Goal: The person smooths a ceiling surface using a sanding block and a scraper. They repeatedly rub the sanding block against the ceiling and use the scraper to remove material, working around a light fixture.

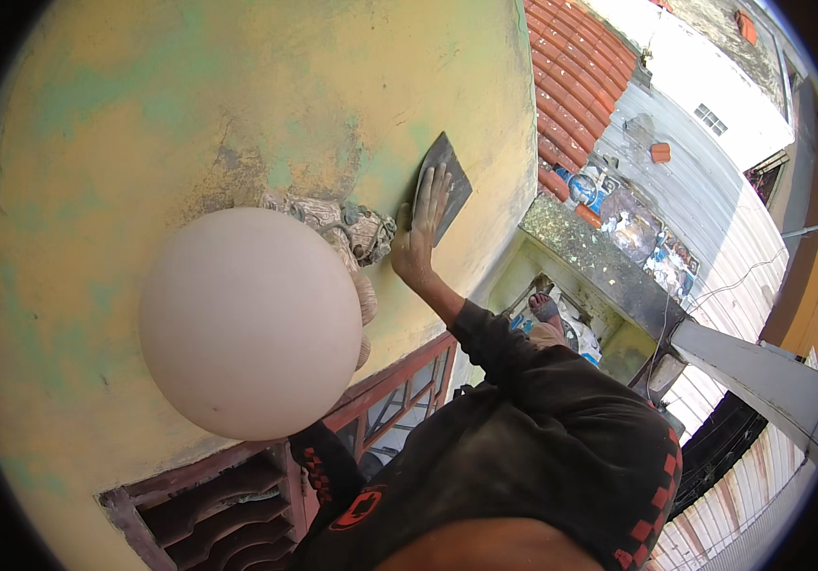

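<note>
My right hand (425, 206) lies with straight fingers on a dark square sheet (453, 197), holding it against the yellow wall (95, 105) with patchy green showing. Left of the hand, a grey-brown ornamental lamp bracket (368, 235) juts from the wall, carrying a large white globe (249, 324) that fills the lower left of the head view. My left sleeve (319, 462) runs up under the globe; that hand is hidden.
Red-framed window grilles (200, 509) sit low in the wall. Below right, my sandalled foot (542, 306) shows on a littered greenish ledge beside a grey beam (751, 371). Red roof tiles (580, 57) and corrugated metal roofing (656, 143) with scattered debris lie beyond.
</note>
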Tool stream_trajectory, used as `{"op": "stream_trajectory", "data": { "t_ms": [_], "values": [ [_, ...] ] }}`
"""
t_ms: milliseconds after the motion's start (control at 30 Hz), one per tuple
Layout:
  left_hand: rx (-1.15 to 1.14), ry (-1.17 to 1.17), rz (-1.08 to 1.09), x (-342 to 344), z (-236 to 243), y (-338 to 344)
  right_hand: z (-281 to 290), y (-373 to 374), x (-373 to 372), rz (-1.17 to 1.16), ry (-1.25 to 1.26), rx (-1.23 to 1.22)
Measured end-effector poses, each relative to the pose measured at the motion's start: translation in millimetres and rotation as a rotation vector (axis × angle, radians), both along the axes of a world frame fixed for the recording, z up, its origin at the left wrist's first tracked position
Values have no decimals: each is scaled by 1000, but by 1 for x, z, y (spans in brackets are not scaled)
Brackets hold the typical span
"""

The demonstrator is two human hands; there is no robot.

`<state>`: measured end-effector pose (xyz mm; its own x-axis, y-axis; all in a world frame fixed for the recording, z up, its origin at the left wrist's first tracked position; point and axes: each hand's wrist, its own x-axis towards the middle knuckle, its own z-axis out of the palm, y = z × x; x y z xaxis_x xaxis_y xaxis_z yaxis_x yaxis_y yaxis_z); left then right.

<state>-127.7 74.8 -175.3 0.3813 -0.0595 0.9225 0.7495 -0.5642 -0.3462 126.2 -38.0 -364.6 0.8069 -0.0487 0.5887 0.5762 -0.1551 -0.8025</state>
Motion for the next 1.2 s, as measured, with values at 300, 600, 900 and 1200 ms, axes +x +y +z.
{"op": "stream_trajectory", "data": {
  "t_ms": [300, 600, 900, 1200],
  "values": [
    [-6, 15, 29, 8, 0, 1, 4, -7, 38, 21, 298, 52],
    [-3, 14, 143, 18, 4, 11, 72, -34, 66, -13, 379, 198],
    [51, -6, 118, 33, 18, -11, 90, -48, 132, -67, 357, 240],
    [96, 2, 242, 28, 19, -24, 73, -43, 148, -30, 366, 308]
  ]
}}
